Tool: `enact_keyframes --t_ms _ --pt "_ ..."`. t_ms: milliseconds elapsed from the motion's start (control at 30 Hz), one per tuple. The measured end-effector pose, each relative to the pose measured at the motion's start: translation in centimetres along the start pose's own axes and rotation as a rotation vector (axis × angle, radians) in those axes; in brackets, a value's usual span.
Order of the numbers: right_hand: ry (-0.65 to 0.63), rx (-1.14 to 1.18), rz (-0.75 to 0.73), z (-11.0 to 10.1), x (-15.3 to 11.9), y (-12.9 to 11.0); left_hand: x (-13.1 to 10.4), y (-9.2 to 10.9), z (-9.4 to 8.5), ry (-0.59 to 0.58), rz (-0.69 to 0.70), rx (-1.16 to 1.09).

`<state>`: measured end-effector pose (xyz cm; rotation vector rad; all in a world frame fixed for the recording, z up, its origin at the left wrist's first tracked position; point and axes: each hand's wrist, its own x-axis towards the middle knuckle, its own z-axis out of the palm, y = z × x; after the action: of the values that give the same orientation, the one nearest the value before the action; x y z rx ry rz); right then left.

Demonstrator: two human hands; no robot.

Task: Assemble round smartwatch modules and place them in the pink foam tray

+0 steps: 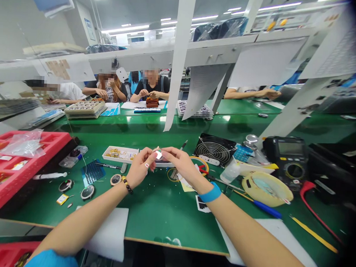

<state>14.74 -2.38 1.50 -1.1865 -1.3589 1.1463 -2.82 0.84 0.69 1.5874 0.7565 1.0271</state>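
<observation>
Over the middle of the green bench, my left hand (138, 169) and my right hand (184, 167) meet at their fingertips. Pinched between them is a small part with a bright white face (158, 154); fingers cover most of it, so its kind is unclear. A beaded bracelet circles my left wrist, and a blue band (210, 193) my right. Just behind the hands stands a white tray (106, 156) of small gold-coloured rings. By my left wrist lies a round watch case (115, 180), with two more watch cases (87, 192) further left.
A red compartment tray (55, 149) stands at the left. To the right are a black fan (215, 150), a yellow bowl (267, 188), a multimeter (291, 158), a blue-handled screwdriver (267, 209) and yellow tweezers (313, 234). Across the bench, several people work beyond a white post (181, 51).
</observation>
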Motion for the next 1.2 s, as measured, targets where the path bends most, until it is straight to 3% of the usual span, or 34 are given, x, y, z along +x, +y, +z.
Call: enact_keyframes --t_ms 200,367,633,967,1200 --pt "0.087 -0.083 -0.03 0.1 -0.3 -0.5 0.0 0.0 -0.4 -0.003 0.03 0.147" --pt "0.118 -0.186 -0.052 -0.2 -0.5 -0.8 -0.1 0.0 -0.8 -0.005 0.205 0.391" --pt "-0.022 -0.199 0.027 -1.6 0.0 -0.7 -0.3 -0.3 -0.8 -0.082 0.315 0.512" --pt "-0.124 -0.011 0.119 -1.9 0.3 0.0 -0.3 0.2 -0.7 -0.061 0.273 0.438" --pt "-0.28 0.334 0.218 -0.5 0.3 1.0 -0.2 0.1 -0.6 0.042 0.203 0.331"
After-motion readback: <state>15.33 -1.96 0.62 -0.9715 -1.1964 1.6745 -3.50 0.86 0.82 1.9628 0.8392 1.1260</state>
